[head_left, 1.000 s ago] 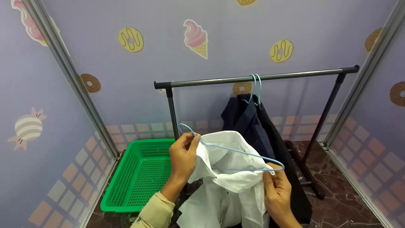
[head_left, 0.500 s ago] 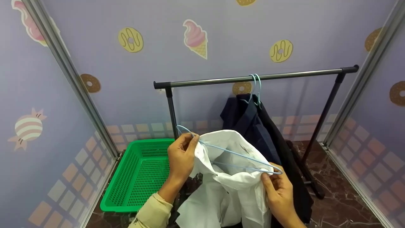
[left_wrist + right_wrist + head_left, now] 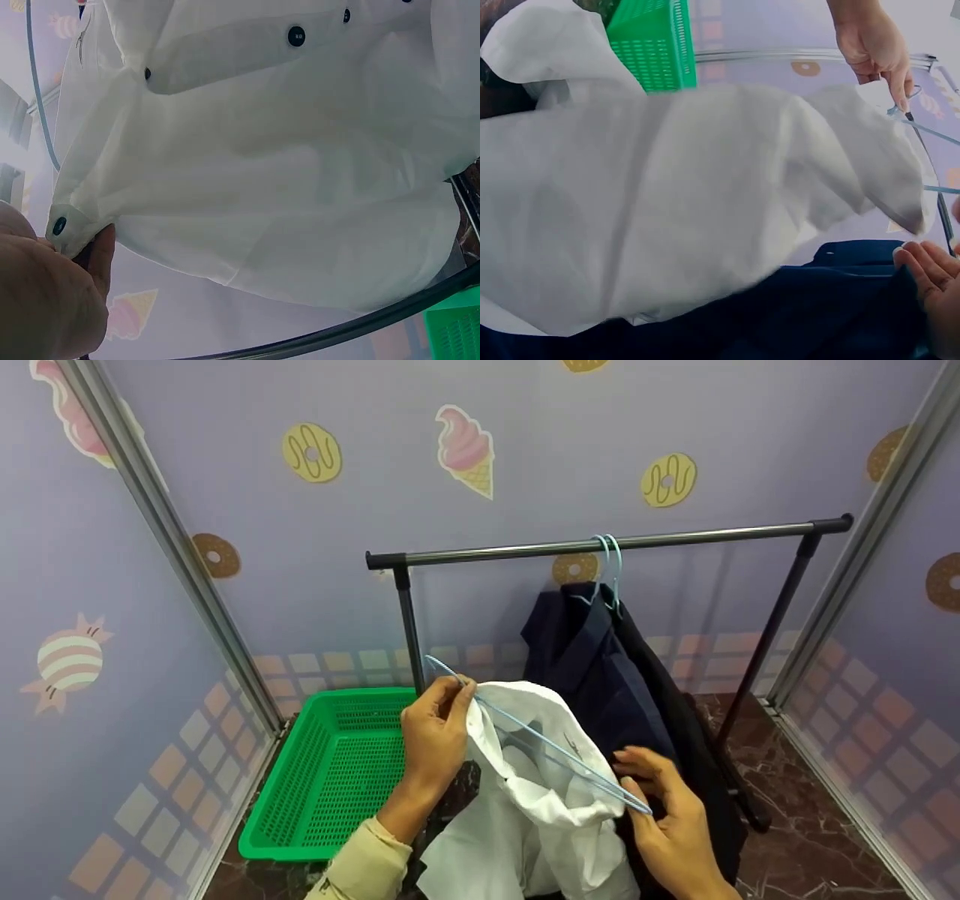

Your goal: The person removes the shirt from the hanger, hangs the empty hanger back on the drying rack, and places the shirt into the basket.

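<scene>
Hanger [image 3: 551,745] now tips lower at its right end. Left hand [image 3: 439,727] pinches hanger and white shirt [image 3: 551,810], held in front of the rack [image 3: 495,553]; right hand [image 3: 671,817] has fingers wide, hanger tip at its thumb. Recommended: firm left grip, tip eased inside the shirt's edge. Room: rack's left end; dark clothes [image 3: 577,652] bound the right.

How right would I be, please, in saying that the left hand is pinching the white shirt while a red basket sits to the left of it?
Not quite: the basket is green, not red, as the head view shows. The left hand is indeed pinching the white shirt.
</scene>
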`<state>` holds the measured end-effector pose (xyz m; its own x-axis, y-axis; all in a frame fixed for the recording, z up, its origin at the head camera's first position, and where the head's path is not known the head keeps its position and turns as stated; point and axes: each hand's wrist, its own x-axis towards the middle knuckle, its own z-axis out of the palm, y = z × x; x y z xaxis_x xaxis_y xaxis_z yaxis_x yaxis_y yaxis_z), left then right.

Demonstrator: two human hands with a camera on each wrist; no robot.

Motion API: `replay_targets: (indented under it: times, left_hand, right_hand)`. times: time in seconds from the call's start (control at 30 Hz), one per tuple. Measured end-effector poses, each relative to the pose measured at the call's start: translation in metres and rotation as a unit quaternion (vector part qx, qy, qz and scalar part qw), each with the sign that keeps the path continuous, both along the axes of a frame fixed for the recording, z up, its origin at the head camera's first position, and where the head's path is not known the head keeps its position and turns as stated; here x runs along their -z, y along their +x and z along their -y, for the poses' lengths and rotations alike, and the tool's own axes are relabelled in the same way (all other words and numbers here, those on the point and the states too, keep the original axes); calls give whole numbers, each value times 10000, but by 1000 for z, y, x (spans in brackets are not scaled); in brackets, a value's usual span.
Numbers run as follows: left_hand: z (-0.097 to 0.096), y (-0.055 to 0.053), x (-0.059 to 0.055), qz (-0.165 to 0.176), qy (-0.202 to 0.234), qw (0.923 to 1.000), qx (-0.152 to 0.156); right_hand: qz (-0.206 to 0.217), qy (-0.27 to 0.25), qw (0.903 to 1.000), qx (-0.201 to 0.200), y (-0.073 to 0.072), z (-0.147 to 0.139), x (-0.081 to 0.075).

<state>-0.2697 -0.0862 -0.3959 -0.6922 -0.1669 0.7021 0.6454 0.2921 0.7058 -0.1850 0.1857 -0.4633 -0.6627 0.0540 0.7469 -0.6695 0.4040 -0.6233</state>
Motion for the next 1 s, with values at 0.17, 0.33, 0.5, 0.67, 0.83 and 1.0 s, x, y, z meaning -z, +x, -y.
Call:
replay_targets:
  times: [0.17,0.33,0.5,0.67,0.83,1.0]
  left_hand:
    - [0,1,-2,-309,-70,9993,-190]
    - [1,0,1,-282,-145,9992,-259]
    - [2,-1,4,-306,-386,9975,-499]
    - [-3,2,4,-558,-557,9951,-598]
    - [-10,6,1,-557,-613,9961,-320]
    - [-11,8,0,-392,-564,9973,-256]
  right_hand:
    - [-248,-147,9979,-577,-1,0,0]
    - [116,-915,9792,-1809,1,-2,-4]
    - [529,-196,9873,-1484,8,2,-14]
    - [642,1066,9900,-671,16,17,-17]
    - [1439,1241,9818,16,18,34,-17]
    - [2052,726,9753,379,13,42,-20]
